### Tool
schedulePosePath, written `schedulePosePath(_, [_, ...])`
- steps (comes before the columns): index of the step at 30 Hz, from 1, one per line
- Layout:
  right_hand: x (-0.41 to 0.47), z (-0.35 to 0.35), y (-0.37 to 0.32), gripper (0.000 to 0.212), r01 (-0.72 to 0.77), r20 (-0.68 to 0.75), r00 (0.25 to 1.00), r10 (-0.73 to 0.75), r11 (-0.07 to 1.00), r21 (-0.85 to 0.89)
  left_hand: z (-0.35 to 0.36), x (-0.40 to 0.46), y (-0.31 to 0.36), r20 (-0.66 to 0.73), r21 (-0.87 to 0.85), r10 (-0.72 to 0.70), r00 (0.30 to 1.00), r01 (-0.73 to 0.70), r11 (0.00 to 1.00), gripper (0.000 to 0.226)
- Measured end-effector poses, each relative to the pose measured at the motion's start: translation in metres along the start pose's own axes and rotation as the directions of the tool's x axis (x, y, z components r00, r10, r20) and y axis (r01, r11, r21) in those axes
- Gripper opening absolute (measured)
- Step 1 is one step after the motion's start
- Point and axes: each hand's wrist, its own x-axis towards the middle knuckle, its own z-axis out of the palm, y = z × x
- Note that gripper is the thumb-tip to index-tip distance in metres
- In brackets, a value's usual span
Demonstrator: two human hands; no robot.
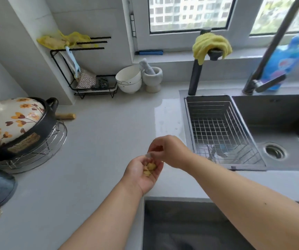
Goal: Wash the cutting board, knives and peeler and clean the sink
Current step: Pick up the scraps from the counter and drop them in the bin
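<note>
My left hand (141,175) is cupped palm up above the grey counter and holds several yellowish food scraps (149,168). My right hand (168,150) hovers right over it, fingers bent down and pinching a small pale scrap (149,155). To the right lies the dark sink (278,123) with its drain (274,150). A wire basket (219,130) hangs in the sink's left part, with dark utensils at its bottom, too blurred to name. No cutting board shows.
A floral clay pot (13,123) on a wire rack stands at the left. Bowls (129,81), a mortar (152,78) and a black rack (83,73) line the back. The faucet (265,56), a blue detergent bottle (284,60) and a yellow cloth (210,46) stand behind the sink.
</note>
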Motion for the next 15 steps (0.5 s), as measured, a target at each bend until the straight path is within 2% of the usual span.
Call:
schedulePosePath(4, [-0.026,-0.023,0.026,0.022,-0.135,-0.102,0.985,0.14,0.989,0.063,0.029,0.009,-0.027,0.049,0.061,-0.074,0.996,0.071,0.996,0.034])
schedulePosePath(8, [-0.052,-0.049,0.045,0.024,-0.17,-0.154,0.971,0.183,0.981,0.094,0.055,0.016,-0.051,0.071,0.086,-0.145,0.987,0.138,0.987,0.043])
schedulePosePath(15, [-0.103,-0.103,0.099,0.018,-0.233,-0.225,0.942,0.248,0.968,0.094,0.114,0.024,-0.104,0.098,0.165,-0.218,0.971,0.201,0.966,0.044])
